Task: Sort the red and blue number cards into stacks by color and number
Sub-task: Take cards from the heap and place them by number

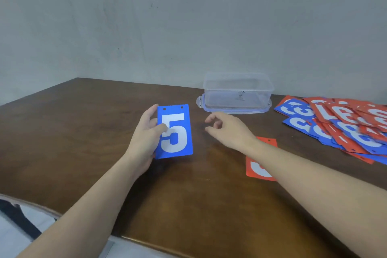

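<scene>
My left hand (146, 134) holds a blue card with a white 5 (178, 132) upright above the table, thumb on its face and fingers behind it. To its right my right hand (226, 128) hovers with loosely curled fingers and holds nothing. A red card (258, 168) lies flat on the table, partly hidden under my right forearm. At the far right a loose pile of red and blue number cards (339, 123) spreads over the table, overlapping one another.
A clear plastic box (237, 90) stands upside down on its lid at the back of the brown wooden table (188, 205), close to the grey wall. The table's front edge runs across the lower left.
</scene>
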Demonstrator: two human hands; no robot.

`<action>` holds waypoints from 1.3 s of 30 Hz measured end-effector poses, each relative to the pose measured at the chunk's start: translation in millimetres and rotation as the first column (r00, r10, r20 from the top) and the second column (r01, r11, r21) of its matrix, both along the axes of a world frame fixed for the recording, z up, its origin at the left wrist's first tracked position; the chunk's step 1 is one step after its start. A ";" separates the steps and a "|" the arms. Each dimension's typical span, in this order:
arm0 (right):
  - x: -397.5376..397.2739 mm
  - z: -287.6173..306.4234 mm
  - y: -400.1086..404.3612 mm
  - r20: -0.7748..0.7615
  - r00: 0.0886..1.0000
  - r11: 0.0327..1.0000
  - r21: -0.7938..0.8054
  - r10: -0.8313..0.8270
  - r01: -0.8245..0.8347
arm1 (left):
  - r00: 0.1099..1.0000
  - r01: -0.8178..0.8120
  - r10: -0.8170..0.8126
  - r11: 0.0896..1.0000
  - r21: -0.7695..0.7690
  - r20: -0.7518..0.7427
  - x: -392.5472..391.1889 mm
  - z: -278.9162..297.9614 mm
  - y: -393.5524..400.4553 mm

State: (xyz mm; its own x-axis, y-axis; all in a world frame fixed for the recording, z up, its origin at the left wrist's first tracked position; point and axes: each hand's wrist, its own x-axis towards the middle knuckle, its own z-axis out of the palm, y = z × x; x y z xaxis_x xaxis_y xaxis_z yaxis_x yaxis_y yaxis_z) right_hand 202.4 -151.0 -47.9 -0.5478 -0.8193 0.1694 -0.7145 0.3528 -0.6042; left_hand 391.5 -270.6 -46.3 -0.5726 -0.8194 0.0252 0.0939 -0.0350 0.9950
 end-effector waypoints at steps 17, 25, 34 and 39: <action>-116.1 10.0 231.5 0.037 0.911 0.911 -0.029 -0.410 0.411 | 0.837 0.542 -0.544 0.839 0.049 0.062 -150.1 13.4 155.0; -134.1 0.7 320.2 0.055 0.859 0.859 -0.014 -0.510 0.511 | 0.701 0.697 -0.668 0.716 -0.041 0.250 -199.9 5.2 240.7; -133.7 -8.3 367.7 0.076 0.845 0.846 -0.025 -0.529 0.532 | 0.673 0.739 -0.296 0.298 -0.604 0.678 -196.1 -16.2 288.2; -128.7 -9.8 374.6 0.072 0.854 0.855 -0.028 -0.516 0.518 | 0.701 0.689 -0.416 0.184 -0.702 0.579 -183.6 -17.7 282.8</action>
